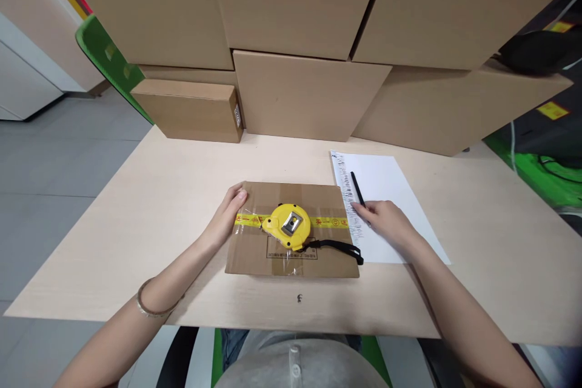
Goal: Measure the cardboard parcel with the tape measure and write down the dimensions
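Observation:
A small taped cardboard box [254,260] lies in front of me on the table. My left hand [230,212] grips its left side, thumb near the far corner. On top of the box rests a yellow tape measure [275,224], its black wrist strap [334,245] trailing to the right edge. My right hand [386,221] is over a white sheet of paper [382,173] with printed lines along its left side. Its closed fingers are at the near end of a black pen [357,188]; the palm hides part of the grip.
Large cardboard boxes [309,97] are stacked along the back of the table [113,242]. A smaller closed carton [195,118] stands at the back left. A green panel [107,51] is beyond the left corner, and cables and dark items lie at the right.

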The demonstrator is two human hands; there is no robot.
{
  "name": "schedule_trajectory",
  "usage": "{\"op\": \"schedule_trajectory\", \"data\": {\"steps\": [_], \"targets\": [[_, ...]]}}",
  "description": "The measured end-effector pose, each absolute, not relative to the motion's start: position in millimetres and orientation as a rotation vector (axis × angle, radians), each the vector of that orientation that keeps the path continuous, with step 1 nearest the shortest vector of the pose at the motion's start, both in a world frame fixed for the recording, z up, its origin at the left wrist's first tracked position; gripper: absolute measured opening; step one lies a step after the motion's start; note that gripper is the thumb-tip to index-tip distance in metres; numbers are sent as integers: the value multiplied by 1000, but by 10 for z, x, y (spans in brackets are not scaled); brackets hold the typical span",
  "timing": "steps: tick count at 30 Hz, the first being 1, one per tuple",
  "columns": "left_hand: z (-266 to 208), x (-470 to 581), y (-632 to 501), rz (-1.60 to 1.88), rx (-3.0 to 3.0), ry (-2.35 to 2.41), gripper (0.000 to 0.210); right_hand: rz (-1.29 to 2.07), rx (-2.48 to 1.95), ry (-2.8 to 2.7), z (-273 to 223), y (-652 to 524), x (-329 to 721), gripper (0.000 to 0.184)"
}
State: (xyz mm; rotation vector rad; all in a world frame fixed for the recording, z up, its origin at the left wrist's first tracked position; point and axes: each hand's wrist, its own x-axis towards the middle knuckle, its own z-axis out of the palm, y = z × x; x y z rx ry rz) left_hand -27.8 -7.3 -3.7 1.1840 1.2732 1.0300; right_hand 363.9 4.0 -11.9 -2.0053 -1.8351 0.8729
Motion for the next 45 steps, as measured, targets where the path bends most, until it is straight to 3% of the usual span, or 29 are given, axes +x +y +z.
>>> {"op": "schedule_trajectory", "data": {"steps": [3,7,9,15,23,31,39,45], "targets": [[15,-284,-76,1116,1259,1323,65,648,-2115,-1874,-64,27,3551,58],[17,-319,-60,1228,1515,1196,34,423,-2137,-1841,162,-18,3407,46],[-15,-335,-46,1211,1503,1105,43,362,-1957,-1870,328,-69,3262,43],[-46,-361,-18,1190,1382,1010,68,209,-1241,-2347,712,-253,2528,63],[-21,-473,9,1049,1408,1020,67,796,-1053,-2426,931,-273,2000,43],[-98,-504,62,1020,1292,856,67,743,-1048,-2585,991,-59,1687,47],[5,-570,63,919,1551,928,36,793,-1263,-2478,1007,-59,2526,35],[-118,-520,63,1039,1427,797,59,855,-1294,-2374,1073,-136,2535,40]]}}
